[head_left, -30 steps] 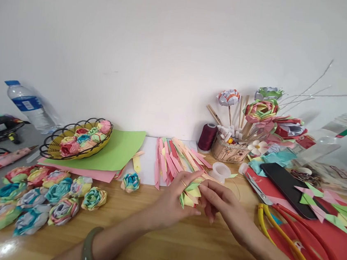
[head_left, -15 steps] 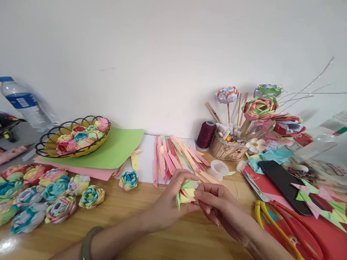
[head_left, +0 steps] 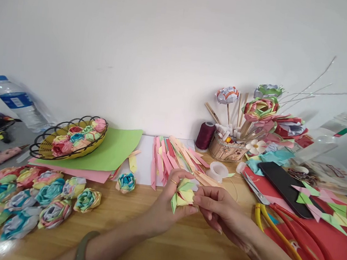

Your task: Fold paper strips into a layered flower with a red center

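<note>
My left hand (head_left: 166, 201) is closed around a folded paper flower (head_left: 184, 194) with pale green and yellow pointed petals, held above the wooden table. From the other side, the thumb and index finger of my right hand (head_left: 219, 207) pinch the flower's right edge. Part of it is hidden behind my fingers. Just beyond my hands lies a bundle of pink, red and peach paper strips (head_left: 166, 158) on a white sheet. A small blue and cream paper flower (head_left: 126, 182) sits to the left of my left hand.
Several crumpled paper roses (head_left: 51, 191) lie at left, near a yellow basket (head_left: 44, 145) of roses and a water bottle (head_left: 18, 103). At right are scissors (head_left: 301, 238), a black phone (head_left: 285, 187), a thread spool (head_left: 205, 136), a clear tape roll (head_left: 218, 170) and a flower-filled container (head_left: 227, 149).
The flower has turned slightly in my hands and its yellow petals show more. My right fingers stay at its edge. The view has shifted a little.
</note>
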`<action>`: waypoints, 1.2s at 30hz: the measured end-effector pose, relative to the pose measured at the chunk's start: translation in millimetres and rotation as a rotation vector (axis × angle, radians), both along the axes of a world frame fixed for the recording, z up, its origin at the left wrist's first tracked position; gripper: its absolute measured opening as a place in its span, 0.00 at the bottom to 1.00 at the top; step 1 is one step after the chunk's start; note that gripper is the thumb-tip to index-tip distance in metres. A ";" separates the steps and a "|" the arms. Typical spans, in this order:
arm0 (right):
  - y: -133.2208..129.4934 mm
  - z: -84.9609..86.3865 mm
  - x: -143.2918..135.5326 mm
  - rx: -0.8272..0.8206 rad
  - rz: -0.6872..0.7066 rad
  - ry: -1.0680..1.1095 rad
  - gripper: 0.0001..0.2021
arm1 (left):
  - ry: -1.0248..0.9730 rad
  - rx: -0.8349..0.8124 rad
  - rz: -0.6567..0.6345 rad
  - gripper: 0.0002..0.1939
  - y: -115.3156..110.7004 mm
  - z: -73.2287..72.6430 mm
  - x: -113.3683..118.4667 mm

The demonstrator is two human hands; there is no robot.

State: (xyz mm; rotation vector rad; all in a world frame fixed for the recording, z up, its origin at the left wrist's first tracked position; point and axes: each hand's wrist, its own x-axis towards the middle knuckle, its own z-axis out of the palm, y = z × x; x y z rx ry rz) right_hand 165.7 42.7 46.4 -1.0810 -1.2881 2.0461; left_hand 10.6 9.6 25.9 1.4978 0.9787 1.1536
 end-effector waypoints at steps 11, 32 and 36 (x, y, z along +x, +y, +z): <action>-2.8 -16.6 -4.2 0.095 -0.057 -0.125 0.19 | -0.132 -0.088 -0.033 0.34 2.3 -1.2 0.8; -8.4 -33.1 -18.9 0.097 -0.041 -0.086 0.23 | -0.258 -0.374 0.318 0.20 7.5 -15.4 14.6; -8.5 -34.6 -18.6 0.129 -0.045 -0.083 0.22 | -0.343 -0.423 0.371 0.21 6.6 -16.4 16.8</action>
